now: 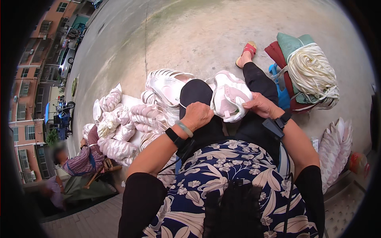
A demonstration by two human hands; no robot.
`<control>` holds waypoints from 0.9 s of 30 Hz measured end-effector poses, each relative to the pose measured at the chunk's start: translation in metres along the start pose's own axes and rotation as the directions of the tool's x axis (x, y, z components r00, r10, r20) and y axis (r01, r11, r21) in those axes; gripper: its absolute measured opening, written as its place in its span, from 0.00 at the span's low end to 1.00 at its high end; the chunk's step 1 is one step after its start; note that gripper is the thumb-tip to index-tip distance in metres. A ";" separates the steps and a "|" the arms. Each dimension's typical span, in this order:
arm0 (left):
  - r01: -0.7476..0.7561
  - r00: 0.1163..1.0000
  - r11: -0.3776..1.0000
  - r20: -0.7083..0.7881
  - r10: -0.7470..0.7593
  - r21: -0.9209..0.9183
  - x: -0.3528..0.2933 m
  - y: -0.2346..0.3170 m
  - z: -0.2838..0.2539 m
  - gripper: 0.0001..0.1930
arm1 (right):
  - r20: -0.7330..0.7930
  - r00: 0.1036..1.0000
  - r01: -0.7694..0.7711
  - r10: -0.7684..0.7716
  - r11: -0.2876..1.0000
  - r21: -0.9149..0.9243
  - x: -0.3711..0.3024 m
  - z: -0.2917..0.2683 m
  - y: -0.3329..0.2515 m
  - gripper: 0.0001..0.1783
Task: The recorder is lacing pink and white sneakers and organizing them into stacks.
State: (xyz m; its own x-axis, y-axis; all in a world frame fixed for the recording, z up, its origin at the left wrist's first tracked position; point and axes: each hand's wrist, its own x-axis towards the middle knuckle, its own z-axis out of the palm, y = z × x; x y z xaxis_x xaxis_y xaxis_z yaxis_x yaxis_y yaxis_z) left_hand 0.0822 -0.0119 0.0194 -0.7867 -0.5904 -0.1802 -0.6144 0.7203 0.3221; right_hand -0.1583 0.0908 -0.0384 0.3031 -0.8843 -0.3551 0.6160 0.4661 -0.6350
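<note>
A white and pink shoe upper rests over my lap between my knees, its opening facing me. My right hand grips its right edge, thumb on top and fingers curled. My left hand is closed in a pinch against the left edge of the upper; what lies between its fingers is hidden. A short piece of thin white cord shows just left of that hand. Beyond my left knee lies a stack of similar white uppers.
Bundled pink and white uppers are heaped at left. At right, a hank of cream laces lies on green and dark red cloth over a blue stool. More uppers stand at lower right. Another person sits at far left.
</note>
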 end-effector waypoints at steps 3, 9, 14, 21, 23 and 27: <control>0.005 1.000 1.000 -0.011 -0.005 0.016 0.011 -0.007 0.008 0.15 | -0.054 0.998 0.020 -0.018 0.999 0.037 0.009 0.000 -0.001 0.29; -0.443 0.886 0.867 -0.034 0.462 0.228 0.016 -0.016 -0.002 0.09 | -0.014 1.000 -0.007 0.007 1.000 0.006 0.023 -0.006 -0.013 0.33; -0.251 0.940 0.952 -0.193 0.283 0.176 0.050 -0.040 -0.005 0.02 | -0.033 0.998 -0.053 0.055 0.997 0.049 0.024 -0.004 -0.004 0.37; -0.025 0.982 0.980 -0.181 0.062 0.198 0.120 -0.072 0.017 0.11 | -0.037 0.997 -0.062 0.065 0.995 0.073 0.027 -0.007 -0.002 0.37; 0.165 0.964 0.985 0.206 -0.170 0.038 0.137 -0.075 0.012 0.08 | -0.037 0.998 -0.047 0.050 0.995 0.085 0.027 -0.007 -0.003 0.36; 0.254 0.948 0.951 0.243 -0.207 -0.178 0.155 -0.103 0.001 0.11 | -0.062 0.997 -0.032 0.039 0.994 0.109 0.029 -0.006 -0.008 0.33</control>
State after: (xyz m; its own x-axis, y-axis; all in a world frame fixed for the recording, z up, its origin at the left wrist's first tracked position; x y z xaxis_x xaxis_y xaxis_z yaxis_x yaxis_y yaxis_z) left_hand 0.0237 -0.1772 -0.0430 -0.6327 -0.6204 -0.4634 -0.7730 0.4700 0.4261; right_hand -0.1587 0.0612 -0.0477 0.2813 -0.8619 -0.4219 0.6814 0.4890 -0.5447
